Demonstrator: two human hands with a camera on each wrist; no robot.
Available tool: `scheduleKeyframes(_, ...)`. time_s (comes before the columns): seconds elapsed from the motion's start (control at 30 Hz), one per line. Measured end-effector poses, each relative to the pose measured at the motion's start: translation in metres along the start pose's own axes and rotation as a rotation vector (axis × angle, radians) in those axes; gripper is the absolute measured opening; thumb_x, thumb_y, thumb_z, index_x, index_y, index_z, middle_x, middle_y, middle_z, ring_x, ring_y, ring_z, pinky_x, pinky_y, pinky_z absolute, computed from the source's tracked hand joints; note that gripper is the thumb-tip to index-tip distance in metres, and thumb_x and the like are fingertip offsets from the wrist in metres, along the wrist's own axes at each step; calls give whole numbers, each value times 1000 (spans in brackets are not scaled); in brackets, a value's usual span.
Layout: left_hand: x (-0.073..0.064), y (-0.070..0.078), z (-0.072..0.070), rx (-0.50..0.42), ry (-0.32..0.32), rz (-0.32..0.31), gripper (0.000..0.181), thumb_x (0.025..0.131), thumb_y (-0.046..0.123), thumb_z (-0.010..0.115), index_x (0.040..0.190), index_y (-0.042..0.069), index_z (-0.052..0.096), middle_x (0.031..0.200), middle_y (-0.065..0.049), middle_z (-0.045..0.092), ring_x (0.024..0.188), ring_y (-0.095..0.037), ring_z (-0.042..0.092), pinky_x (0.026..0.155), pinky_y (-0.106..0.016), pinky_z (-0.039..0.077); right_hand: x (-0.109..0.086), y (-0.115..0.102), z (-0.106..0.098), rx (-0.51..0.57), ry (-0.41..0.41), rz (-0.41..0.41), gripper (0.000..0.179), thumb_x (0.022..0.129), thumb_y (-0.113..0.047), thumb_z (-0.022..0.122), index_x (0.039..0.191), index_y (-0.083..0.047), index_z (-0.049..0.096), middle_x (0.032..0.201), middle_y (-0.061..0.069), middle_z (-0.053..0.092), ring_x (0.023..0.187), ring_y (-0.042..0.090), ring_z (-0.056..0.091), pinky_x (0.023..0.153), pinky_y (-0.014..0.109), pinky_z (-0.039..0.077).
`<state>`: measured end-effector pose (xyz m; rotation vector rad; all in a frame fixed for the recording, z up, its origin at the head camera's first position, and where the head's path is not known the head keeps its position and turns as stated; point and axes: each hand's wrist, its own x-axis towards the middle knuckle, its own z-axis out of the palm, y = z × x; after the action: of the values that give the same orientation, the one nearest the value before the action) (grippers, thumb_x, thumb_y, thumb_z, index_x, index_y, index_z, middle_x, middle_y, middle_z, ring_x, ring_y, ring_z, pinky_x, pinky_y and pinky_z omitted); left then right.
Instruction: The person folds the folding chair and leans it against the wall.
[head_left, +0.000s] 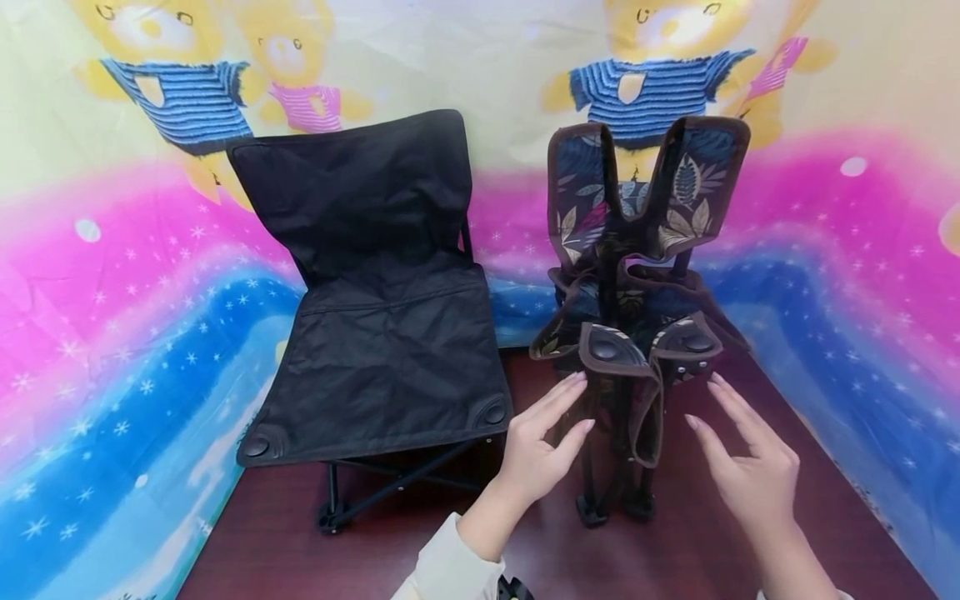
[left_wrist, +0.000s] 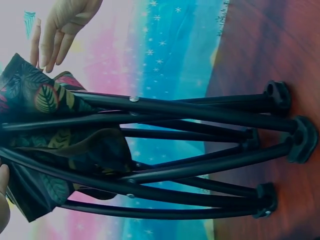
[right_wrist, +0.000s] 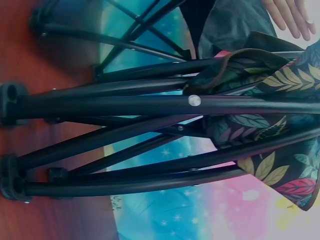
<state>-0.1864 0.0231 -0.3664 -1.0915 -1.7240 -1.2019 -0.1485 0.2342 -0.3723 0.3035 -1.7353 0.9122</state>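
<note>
A leaf-printed folding chair [head_left: 686,187] with brown edging stands half folded on the right. Its black legs [left_wrist: 215,112] are drawn close together and the seat cloth sags between them. My left hand [head_left: 534,454] is just in front of its left seat corner, fingers straight and thumb apart. On the other side my right hand [head_left: 756,475] is held the same way near the right seat corner. Neither hand holds anything; whether the fingertips touch the cloth I cannot tell. The left wrist view also catches the right hand [left_wrist: 70,22] beside the printed cloth.
An unfolded black folding chair [head_left: 390,358] stands to the left, close beside the printed one. Both stand on a dark red wood-look surface [head_left: 277,542]. Behind hangs a colourful cloth backdrop [head_left: 510,200] with printed bears. A small black object [head_left: 514,588] shows at the bottom edge.
</note>
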Motion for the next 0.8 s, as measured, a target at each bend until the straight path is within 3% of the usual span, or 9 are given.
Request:
scheduleKeyframes(0.4,-22,-9,5,-24,-12,-133,38,71,-3,65,108,-8,56,110,-16,56,104,-20,51,83,-27,42,-12,4,2,-34,-60,14,36,74,-23,68,97,6,63,99,20,60,102,4,51,86,14,36)
scheduleKeyframes(0.63,-30,-8,5,-55,-45,-264,38,74,-1,65,111,-5,56,112,-13,56,104,-18,51,83,-25,42,-25,15,4,-52,-111,69,36,66,-4,72,101,1,63,102,16,60,102,0,49,86,11,34)
scheduleKeyframes(0.8,-27,3,2,-84,-49,-316,37,72,-6,64,107,-11,55,107,-20,56,99,-27,54,81,-27,44,-33,19,2,-84,-157,109,42,63,1,72,105,-2,63,103,14,60,103,-4,47,85,9,33)
